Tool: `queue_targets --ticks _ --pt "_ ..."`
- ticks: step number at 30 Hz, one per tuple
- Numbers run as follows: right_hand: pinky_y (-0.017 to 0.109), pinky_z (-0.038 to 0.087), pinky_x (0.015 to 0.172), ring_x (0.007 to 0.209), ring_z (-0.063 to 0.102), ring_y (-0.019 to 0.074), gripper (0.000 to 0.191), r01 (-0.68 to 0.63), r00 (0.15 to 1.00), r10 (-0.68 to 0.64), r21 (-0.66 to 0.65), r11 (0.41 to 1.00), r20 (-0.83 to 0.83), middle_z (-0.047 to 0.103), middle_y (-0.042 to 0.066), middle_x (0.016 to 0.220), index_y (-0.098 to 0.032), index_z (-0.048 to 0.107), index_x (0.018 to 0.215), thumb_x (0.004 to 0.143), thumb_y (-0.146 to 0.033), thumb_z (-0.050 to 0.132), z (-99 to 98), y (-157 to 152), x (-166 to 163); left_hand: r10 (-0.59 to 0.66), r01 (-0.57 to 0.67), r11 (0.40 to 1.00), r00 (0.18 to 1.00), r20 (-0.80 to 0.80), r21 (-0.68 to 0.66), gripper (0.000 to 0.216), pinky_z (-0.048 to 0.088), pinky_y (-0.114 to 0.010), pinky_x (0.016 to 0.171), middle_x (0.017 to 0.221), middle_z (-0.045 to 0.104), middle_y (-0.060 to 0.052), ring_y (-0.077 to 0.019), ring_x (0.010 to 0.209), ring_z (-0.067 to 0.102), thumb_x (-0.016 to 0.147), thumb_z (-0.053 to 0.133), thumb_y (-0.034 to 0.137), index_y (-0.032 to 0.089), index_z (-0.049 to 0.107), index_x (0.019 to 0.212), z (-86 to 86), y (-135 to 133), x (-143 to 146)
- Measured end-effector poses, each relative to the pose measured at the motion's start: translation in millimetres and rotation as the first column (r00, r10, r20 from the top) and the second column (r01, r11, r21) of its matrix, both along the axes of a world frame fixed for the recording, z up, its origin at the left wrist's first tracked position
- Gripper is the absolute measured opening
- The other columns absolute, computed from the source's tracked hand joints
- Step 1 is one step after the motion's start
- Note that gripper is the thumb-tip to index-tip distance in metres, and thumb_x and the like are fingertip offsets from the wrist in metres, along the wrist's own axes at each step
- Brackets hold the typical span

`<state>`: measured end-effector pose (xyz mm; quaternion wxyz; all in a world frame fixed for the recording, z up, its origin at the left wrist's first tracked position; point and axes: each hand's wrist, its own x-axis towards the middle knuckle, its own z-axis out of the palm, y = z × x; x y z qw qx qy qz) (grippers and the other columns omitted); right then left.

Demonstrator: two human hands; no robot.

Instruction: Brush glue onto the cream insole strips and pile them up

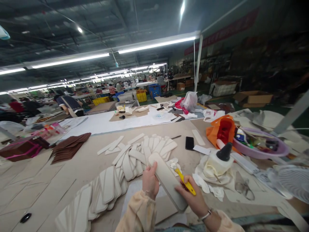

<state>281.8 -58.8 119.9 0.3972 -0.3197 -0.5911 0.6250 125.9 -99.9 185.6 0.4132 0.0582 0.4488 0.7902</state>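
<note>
A long cream panel (167, 180) with rounded ends is tilted between my hands above the table. My left hand (150, 181) closes on its left edge, thumb on the upper face. Wrapped around a yellow-handled brush (186, 183) is my right hand (194, 198), its fingers also against the panel's lower right edge. White matter coats the brush's far end, beside crumpled white scraps (174, 162). Many similar cream panels (107, 183) lie overlapped in a curving row to the left and behind.
A white container with a black cone top (224, 153) stands at right, near a lilac basin (263, 149), an orange bag (220, 129) and a fan (295, 180). A black phone (189, 143) lies beyond my hands. Brown sheets (70, 148) are stacked at left. A person in stripes (70, 104) bends farther back.
</note>
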Motion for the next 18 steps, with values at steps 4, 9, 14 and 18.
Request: queue_targets --ticks 4,9,14,18 --pt "0.022 0.04 0.056 0.061 0.049 0.0135 0.034 -0.006 1.0 0.006 0.002 1.0 0.031 0.049 -0.006 0.068 -0.024 0.037 0.075 0.066 -0.03 0.069 2.2 -4.7 3.1 -0.008 0.008 1.0 1.0 0.025 0.003 0.025 0.05 -0.027 0.072 0.079 0.069 -0.007 -0.0169 0.077 0.064 0.065 0.068 0.025 0.013 0.061 0.086 -2.2 2.2 1.4" --pt "0.021 0.039 0.055 0.06 0.045 0.0115 0.032 -0.042 0.998 0.042 0.021 0.999 0.038 0.047 -0.006 0.07 -0.024 0.037 0.078 0.068 -0.028 0.068 -1.9 -5.0 8.7 -0.03 0.029 0.999 0.999 0.034 0.022 0.025 0.05 -0.029 0.073 0.077 0.069 -0.006 -0.0177 0.079 0.064 0.061 0.07 0.024 0.013 0.06 0.082 -2.4 2.6 4.4" --pt "0.021 0.04 0.059 0.064 0.048 0.012 0.033 -0.043 0.998 0.043 0.015 0.999 0.042 0.05 -0.005 0.074 -0.024 0.037 0.08 0.068 -0.028 0.068 -7.7 -2.3 14.2 -0.018 0.017 1.0 0.999 0.04 0.025 0.025 0.05 -0.029 0.073 0.076 0.069 -0.005 -0.017 0.076 0.064 0.06 0.071 0.022 0.013 0.059 0.081 -2.8 4.0 9.9" --pt "0.023 0.042 0.062 0.07 0.051 0.0133 0.033 -0.059 0.998 0.059 -0.017 0.998 0.016 0.052 -0.004 0.077 -0.024 0.037 0.08 0.069 -0.03 0.068 -6.3 -0.1 23.7 -0.006 0.005 1.0 0.999 0.048 0.015 0.019 0.051 -0.029 0.074 0.075 0.068 -0.005 -0.0153 0.072 0.064 0.065 0.067 0.017 0.013 0.06 0.082 -1.8 6.6 8.2"
